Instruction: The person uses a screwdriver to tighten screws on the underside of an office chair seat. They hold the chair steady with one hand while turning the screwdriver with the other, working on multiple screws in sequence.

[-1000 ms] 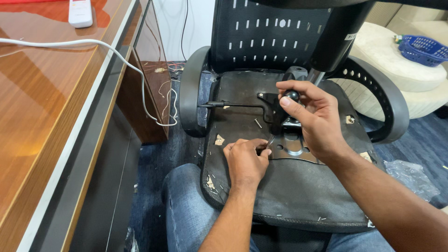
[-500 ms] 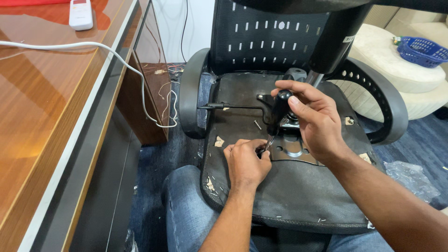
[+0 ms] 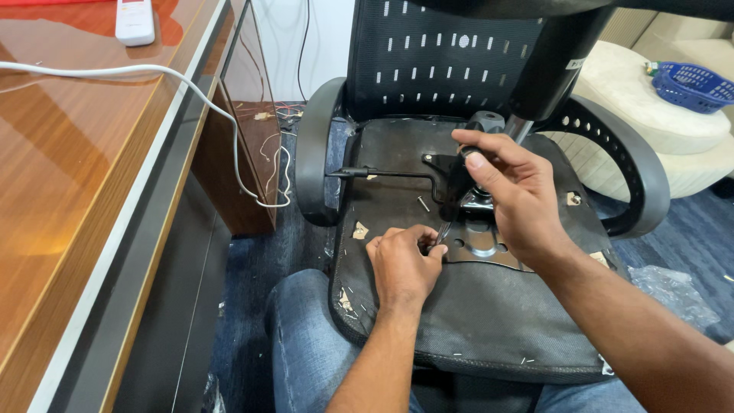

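Metal plate [image 3: 478, 243] under seat base [image 3: 489, 321]: left hand [image 3: 401, 268] pinching small fastener, right hand [image 3: 512, 195] gripping black-handled tool [image 3: 459, 191]; slip likely, fastener dropping.

Glossy wooden desk [image 3: 69, 191], blue carpet [image 3: 673, 245]

Wooden desk [image 3: 69, 191]; white cable [image 3: 191, 92]; blue basket [image 3: 694, 82].

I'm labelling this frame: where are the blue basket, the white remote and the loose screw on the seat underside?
Blue basket [image 3: 694, 82], head view, on its mesh side wall.
White remote [image 3: 134, 20], head view, middle of its body.
Loose screw [image 3: 423, 203], head view, mid-shaft.
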